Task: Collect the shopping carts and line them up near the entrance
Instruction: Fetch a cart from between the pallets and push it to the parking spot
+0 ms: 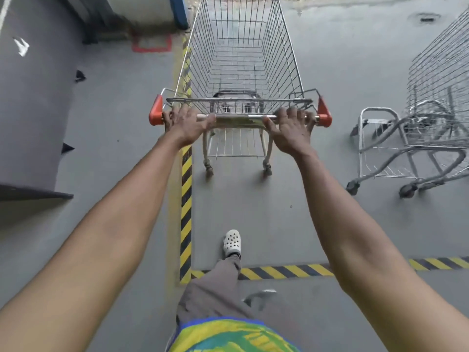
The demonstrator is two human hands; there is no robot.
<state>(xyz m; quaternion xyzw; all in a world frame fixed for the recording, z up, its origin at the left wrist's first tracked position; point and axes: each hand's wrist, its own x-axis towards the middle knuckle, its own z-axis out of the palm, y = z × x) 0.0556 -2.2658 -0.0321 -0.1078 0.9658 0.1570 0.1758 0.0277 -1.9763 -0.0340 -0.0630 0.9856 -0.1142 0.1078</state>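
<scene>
An empty wire shopping cart (241, 59) stands straight ahead of me on the grey floor, its handle bar capped with orange ends. My left hand (186, 125) grips the left part of that handle bar. My right hand (289, 128) grips the right part of it. Both arms are stretched out forward. More wire carts (431, 118) stand at the right edge, nested together and partly cut off by the frame.
Yellow-black hazard tape (186, 199) runs along the floor left of the cart and turns right behind my white shoe (232, 242). A grey wall (30, 110) rises at the left. A white and blue object (152, 8) and a red floor marking (152, 44) lie ahead left.
</scene>
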